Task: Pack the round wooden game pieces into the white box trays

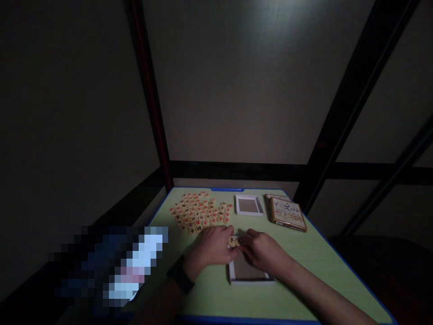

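Observation:
Over a shallow white box tray (pixel 253 283) on the table, my two hands meet close together. My left hand (pixel 216 244), with a dark band on its wrist, has its fingers closed at a round wooden xiangqi piece (pixel 232 241) with a black character. Right beside that lies a second xiangqi piece (pixel 238 242), pinched by the fingers of my right hand (pixel 263 251). The two discs seem to touch. Part of the tray is hidden beneath my hands. Beyond my left hand, many xiangqi pieces (pixel 199 211) with red or black characters lie spread out.
Another shallow white box tray (pixel 249 206) sits further back. To its right are two printed boxes (pixel 288 212), one partly behind the other. A blurred bright patch (pixel 142 262) covers the left edge of the green table (pixel 314 253). A wall rises behind.

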{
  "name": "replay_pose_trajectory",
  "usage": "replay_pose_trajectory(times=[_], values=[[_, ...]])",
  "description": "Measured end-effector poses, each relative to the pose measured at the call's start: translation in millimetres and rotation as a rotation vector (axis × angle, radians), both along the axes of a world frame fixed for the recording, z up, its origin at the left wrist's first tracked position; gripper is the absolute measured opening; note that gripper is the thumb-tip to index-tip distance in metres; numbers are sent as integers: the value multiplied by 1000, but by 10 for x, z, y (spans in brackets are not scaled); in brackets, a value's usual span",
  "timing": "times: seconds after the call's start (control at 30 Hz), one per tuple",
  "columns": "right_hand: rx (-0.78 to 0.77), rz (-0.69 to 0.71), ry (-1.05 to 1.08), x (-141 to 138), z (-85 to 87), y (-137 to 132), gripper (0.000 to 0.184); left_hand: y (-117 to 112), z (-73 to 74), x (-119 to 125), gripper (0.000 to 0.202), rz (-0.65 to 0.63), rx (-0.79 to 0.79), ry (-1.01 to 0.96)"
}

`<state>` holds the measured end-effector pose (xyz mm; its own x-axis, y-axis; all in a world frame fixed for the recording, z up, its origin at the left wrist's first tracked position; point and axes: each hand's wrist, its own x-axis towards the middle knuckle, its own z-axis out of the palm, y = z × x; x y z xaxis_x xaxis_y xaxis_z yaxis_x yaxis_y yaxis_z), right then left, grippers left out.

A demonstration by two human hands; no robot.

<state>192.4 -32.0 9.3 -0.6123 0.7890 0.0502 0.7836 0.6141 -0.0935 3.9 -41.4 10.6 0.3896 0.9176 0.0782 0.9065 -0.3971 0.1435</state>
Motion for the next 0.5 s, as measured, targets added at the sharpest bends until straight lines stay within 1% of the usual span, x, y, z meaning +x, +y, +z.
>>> replay_pose_trajectory(times=[0.13,0.23,0.37,0.5], values=[[-70,17,63,47,8,37,19,5,9,-2,25,4,-4,-3],[-103,16,162,99,28,71,20,2,21,5,25,6,-19,-12],[-95,-9,213,133,39,78,21,1,9,16,30,20,-11,-18],[-49,14,253,135,46,63,18,8,-17,22,36,32,1,-21]])
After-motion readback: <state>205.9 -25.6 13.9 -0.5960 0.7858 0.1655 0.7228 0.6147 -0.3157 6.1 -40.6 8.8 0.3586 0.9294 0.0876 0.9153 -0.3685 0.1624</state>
